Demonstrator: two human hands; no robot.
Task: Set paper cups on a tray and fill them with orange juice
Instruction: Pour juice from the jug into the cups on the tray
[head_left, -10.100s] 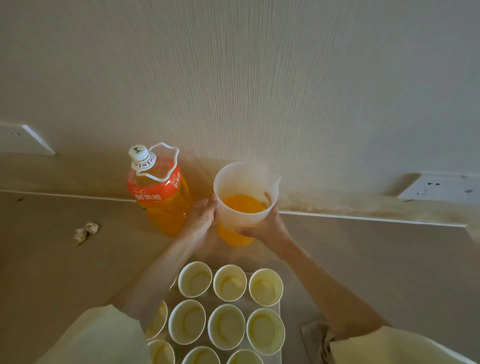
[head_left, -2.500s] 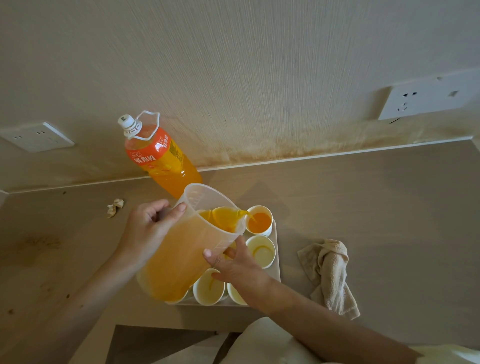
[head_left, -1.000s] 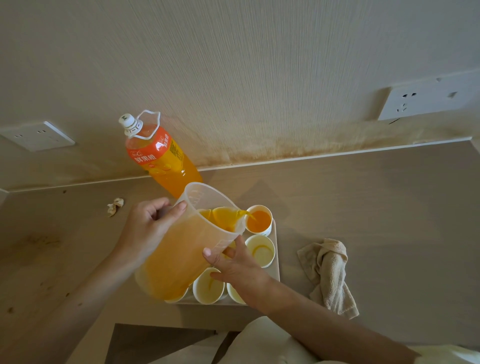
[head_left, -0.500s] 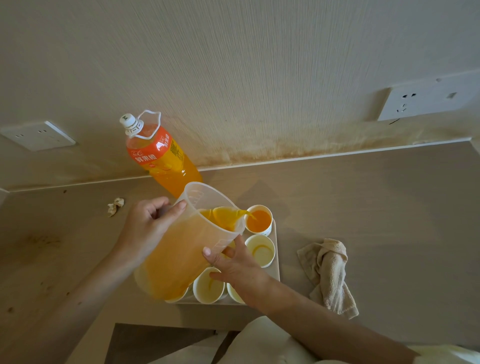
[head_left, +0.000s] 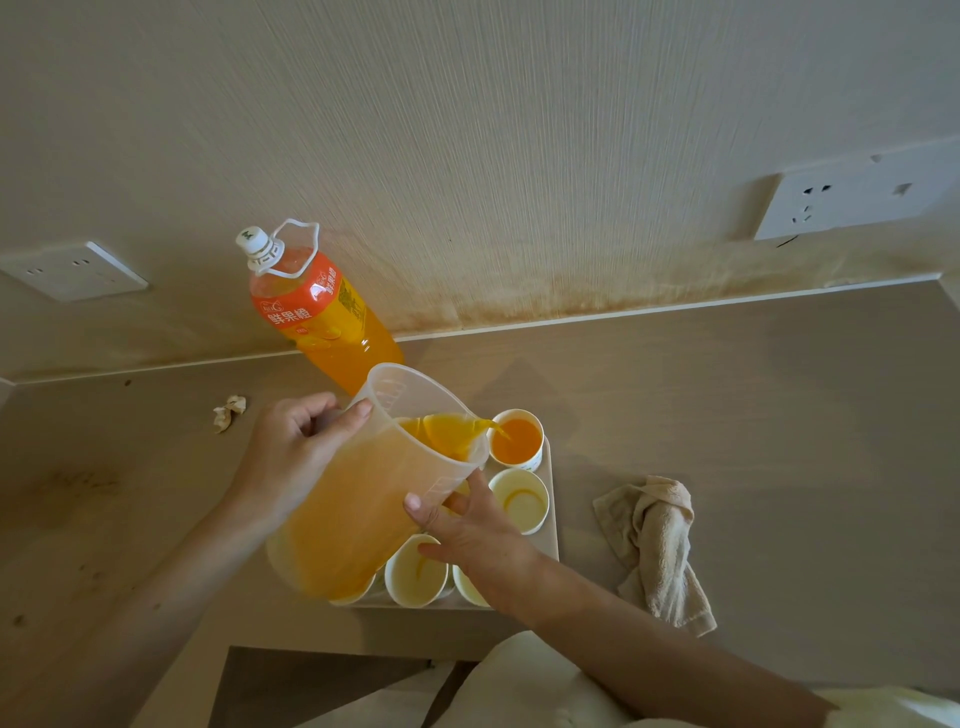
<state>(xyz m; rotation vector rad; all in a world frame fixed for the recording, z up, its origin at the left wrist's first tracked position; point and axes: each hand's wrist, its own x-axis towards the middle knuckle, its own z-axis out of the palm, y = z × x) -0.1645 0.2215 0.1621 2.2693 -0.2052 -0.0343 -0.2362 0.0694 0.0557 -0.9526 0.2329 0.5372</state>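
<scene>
Ten seconds earlier I had the jug (head_left: 363, 499) upright by the wall and every cup dry. By this moment it was tipped over the tray (head_left: 554, 525), and a thin stream of juice ran from its spout into the far cup (head_left: 517, 440) at the tray's back right corner. My left hand (head_left: 291, 457) gripped the jug at its rear rim, fingers curled. My right hand (head_left: 467, 530) cradled its lower side between thumb and forefinger. In the last two seconds the hands barely shifted and only the level in that cup rose. I judged it close to full, so the pour needed easing off soon. The next cup (head_left: 519, 501) held only an orange smear, and the near ones looked unfilled, so most of the job remained. The bottle (head_left: 322, 322) stood on the desk (head_left: 753, 415) behind the jug.
</scene>
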